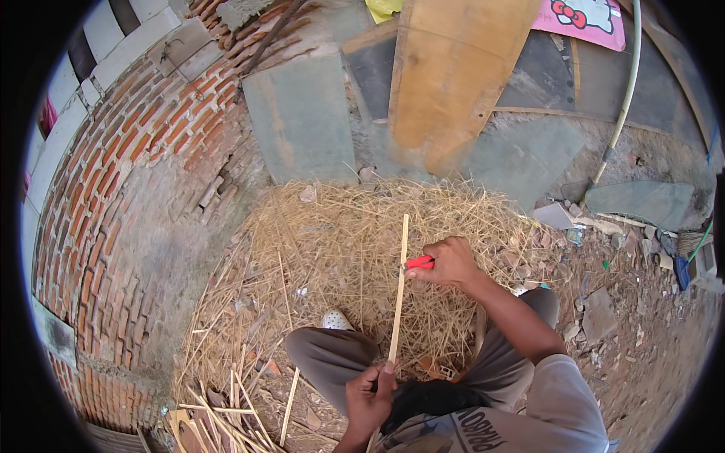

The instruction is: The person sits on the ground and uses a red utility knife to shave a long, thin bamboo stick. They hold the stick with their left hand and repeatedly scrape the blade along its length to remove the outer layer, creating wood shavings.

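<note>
A thin pale strip of wood or bamboo [399, 302] slants upward from my lap. My left hand [370, 398] is closed round its lower end, near my waist. Higher up the strip, my right hand [450, 262] grips a small red-handled knife [421, 262]. The knife's front end meets the strip's edge, though the blade itself is too small to make out. Beneath both lies a thick heap of dry shavings [347, 234] between and beyond my bent legs.
Several cut strips [226, 423] lie in a pile at the lower left. A brick wall [113, 204] rises on the left. Boards, including an orange-brown panel [457, 68], lean at the back near a pale pipe [623, 106]. Rubble and stones [600, 313] cover the ground at right.
</note>
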`<state>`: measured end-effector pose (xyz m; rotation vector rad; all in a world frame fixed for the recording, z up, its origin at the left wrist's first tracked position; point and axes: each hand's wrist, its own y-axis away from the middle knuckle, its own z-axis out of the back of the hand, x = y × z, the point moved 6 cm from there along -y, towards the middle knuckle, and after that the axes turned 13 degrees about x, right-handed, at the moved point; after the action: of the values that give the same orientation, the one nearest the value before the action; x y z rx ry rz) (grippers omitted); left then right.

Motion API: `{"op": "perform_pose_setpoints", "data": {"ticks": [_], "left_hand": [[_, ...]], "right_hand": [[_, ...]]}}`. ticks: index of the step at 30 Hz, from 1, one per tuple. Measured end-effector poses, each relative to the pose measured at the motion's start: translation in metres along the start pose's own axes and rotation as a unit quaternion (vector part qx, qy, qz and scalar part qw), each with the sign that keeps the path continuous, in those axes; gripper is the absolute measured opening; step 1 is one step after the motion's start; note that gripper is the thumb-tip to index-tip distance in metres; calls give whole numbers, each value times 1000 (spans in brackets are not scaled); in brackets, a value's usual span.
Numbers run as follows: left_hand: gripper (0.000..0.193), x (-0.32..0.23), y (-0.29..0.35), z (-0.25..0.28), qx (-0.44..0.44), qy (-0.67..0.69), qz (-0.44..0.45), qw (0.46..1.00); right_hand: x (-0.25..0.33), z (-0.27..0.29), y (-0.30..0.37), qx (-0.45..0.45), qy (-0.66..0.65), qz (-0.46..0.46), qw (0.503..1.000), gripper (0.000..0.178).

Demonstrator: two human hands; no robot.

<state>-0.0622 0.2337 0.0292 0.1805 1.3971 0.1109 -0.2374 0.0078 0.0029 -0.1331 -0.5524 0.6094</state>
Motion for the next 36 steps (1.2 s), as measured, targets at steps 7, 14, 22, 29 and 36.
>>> {"op": "perform_pose_setpoints", "data": {"ticks": [7, 14, 22, 29, 36], "left_hand": [[20, 7, 7, -4, 25, -6, -1, 1000], [23, 43, 24, 1, 48, -20, 2, 999], [20, 12, 11, 20, -37, 19, -31, 999], [19, 6, 9, 13, -33, -57, -36, 997], [18, 6, 8, 7, -15, -79, -57, 995]], "right_hand": [[-36, 11, -6, 11, -24, -125, 992, 75], [-86, 34, -7, -15, -93, -258, 962, 73], [45, 0, 19, 83, -19, 18, 996, 69], [26, 2, 9, 33, 15, 3, 999, 70], [10, 7, 6, 23, 16, -47, 998, 71]]}}
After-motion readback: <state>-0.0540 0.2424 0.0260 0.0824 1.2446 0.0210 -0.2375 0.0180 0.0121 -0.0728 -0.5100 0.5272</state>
